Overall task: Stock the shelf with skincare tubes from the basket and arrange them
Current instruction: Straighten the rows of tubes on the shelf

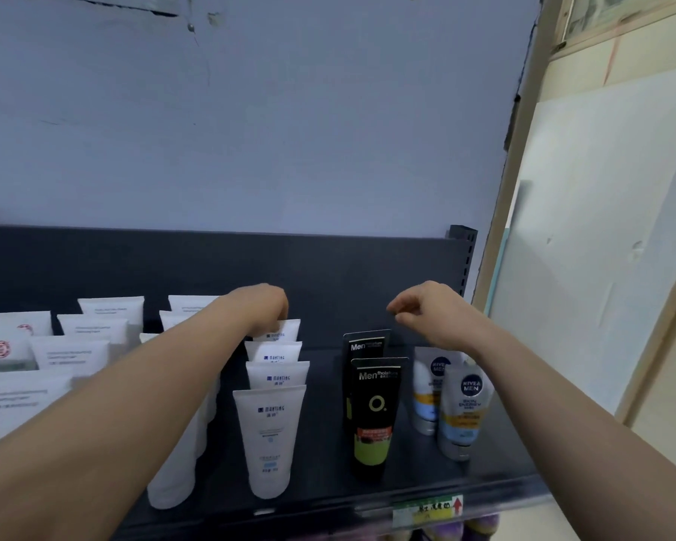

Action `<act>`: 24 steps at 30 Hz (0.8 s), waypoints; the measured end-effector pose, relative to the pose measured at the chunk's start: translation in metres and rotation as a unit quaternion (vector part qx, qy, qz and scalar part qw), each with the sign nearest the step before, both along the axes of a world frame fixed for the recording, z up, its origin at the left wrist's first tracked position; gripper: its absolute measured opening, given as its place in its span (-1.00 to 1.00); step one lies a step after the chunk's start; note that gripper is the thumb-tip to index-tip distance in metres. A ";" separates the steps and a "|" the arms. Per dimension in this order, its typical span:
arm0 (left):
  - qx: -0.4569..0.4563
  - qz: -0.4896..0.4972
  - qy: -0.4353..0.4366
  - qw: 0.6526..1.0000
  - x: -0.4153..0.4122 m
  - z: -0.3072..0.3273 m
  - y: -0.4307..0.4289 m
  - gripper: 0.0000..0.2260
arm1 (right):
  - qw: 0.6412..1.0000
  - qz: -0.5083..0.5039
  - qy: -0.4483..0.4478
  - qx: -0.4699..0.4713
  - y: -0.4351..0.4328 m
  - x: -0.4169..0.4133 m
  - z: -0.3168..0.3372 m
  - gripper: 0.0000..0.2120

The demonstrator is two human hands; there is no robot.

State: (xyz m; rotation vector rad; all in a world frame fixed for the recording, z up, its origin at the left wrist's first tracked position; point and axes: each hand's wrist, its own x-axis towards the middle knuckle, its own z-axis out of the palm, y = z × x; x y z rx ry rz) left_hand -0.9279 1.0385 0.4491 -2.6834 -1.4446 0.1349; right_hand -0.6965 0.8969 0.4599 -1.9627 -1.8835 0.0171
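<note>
Arranging step: I had my left hand (264, 306) on the rearmost Manting tube (281, 330), at the shelf's (322, 454) back edge, finger grip unreadable. Right hand (426, 311): loosely curled, empty. Next, I judged: squaring that row.

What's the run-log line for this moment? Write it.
left hand: at rear Manting tube top | right hand: empty, near rear black tube

Blue wall (289, 130) (scuffed), wooden frame (498, 228)

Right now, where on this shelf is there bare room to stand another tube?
Bare shelf runs between the Manting row and the black Men tubes, with a smaller patch right of the Nivea tubes at the shelf's end. Left of the Manting row the white tubes stand crowded.
</note>
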 end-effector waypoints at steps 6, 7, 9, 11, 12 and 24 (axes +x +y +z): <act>0.038 -0.046 -0.064 0.996 0.007 0.030 -0.032 -0.70 | 0.999 -0.031 -0.024 0.008 -0.028 0.030 0.007 -0.69; 0.044 -0.061 -0.085 0.994 0.008 0.034 -0.043 -0.69 | 0.999 -0.039 -0.030 -0.003 -0.034 0.036 0.006 -0.69; 0.051 -0.093 -0.137 0.985 0.013 0.037 -0.069 -0.72 | 0.997 -0.057 -0.030 -0.032 -0.045 0.045 0.000 -0.71; 0.038 -0.123 -0.189 0.974 0.019 0.032 -0.094 -0.76 | 0.996 -0.067 -0.017 -0.063 -0.054 0.051 -0.009 -0.76; 0.027 -0.132 -0.205 0.969 0.023 0.028 -0.104 -0.77 | 0.995 -0.067 -0.002 -0.076 -0.058 0.053 -0.015 -0.81; -0.008 -0.103 -0.193 0.976 0.044 -0.008 -0.134 -0.82 | 0.997 -0.016 0.044 -0.066 -0.074 0.048 -0.035 -0.96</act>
